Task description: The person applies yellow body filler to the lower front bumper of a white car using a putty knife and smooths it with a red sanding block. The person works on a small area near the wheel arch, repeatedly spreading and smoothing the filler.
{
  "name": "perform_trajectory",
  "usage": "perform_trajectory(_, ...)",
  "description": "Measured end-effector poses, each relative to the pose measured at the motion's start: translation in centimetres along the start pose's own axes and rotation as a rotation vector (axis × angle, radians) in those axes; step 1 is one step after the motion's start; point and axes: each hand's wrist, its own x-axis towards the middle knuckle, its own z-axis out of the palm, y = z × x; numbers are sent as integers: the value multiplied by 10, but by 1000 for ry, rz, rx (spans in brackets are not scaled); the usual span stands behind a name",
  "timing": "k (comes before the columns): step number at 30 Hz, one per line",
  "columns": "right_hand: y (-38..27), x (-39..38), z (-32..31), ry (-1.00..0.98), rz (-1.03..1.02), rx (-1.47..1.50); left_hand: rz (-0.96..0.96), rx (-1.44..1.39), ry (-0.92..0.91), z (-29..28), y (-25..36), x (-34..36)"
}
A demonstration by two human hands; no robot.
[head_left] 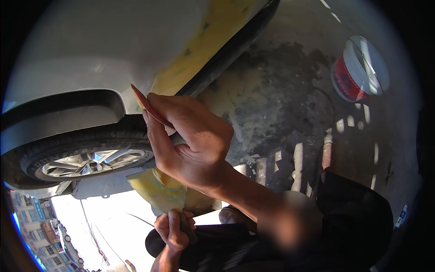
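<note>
My right hand [190, 140] grips a thin red flat spreader [140, 99] with yellowish smears, held close to a silver car body panel [90, 54]. A broad yellow patch [195, 50] with greenish spots covers the panel beside its dark lower trim [231, 45]. Lower down, my left hand [174, 231] holds a yellow-smeared mixing board [149, 186] and a dark piece at its near edge, whose shape is partly hidden by my fingers. The wheel [90, 161] with its alloy rim lies below the wheel arch, left of my right hand.
A white-and-red bucket [346, 79] holding pale rods stands on the stained concrete floor [272, 99] at right. A reddish cylindrical thing [326, 156] lies near my dark-clad knee [353, 204]. Cables [93, 231] run across sunlit ground at lower left, near a distant car [68, 245] and buildings.
</note>
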Motion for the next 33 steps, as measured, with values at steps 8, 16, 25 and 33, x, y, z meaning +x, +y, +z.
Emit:
perform_trajectory(8,33,-15,-51,113,524,205,-15,20,31,7,4,3)
perform_trajectory(16,62,-6,-58,235,661,180,-21,49,21,9,4,3)
perform_trajectory(25,63,0,-39,266,697,300,-9,0,-18,3,4,2)
perform_trajectory(33,47,4,-26,223,583,170,29,-43,-61,1,0,2)
